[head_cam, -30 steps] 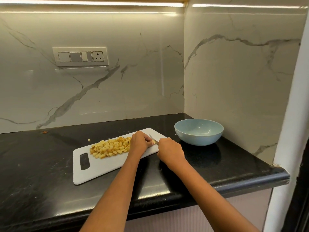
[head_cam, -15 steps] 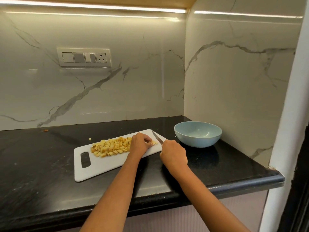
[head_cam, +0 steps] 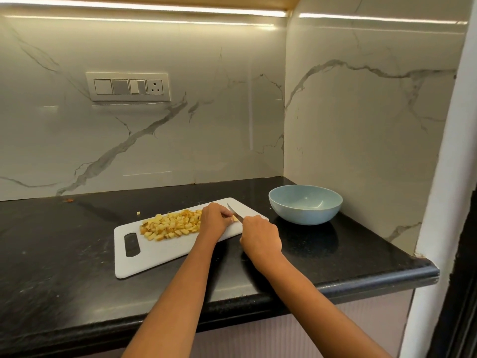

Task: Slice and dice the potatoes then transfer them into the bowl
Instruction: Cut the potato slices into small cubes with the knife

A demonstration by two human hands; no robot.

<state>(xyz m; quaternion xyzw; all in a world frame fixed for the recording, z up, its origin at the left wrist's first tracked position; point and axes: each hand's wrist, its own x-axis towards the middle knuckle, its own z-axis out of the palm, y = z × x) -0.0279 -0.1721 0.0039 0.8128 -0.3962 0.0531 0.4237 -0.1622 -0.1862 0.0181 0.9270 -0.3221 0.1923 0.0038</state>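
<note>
A white cutting board lies on the black counter with a pile of diced potato on its middle. My left hand pinches a small potato piece near the board's right end. My right hand grips a knife whose blade rests against that piece. A light blue bowl stands to the right of the board, with nothing visible inside.
The black counter ends at a rounded front edge and at a marble corner wall behind and to the right of the bowl. One stray potato bit lies behind the board. A switch panel sits on the back wall.
The knife blade has come down onto the piece under my left fingers. Both hands stay at the board's right end.
</note>
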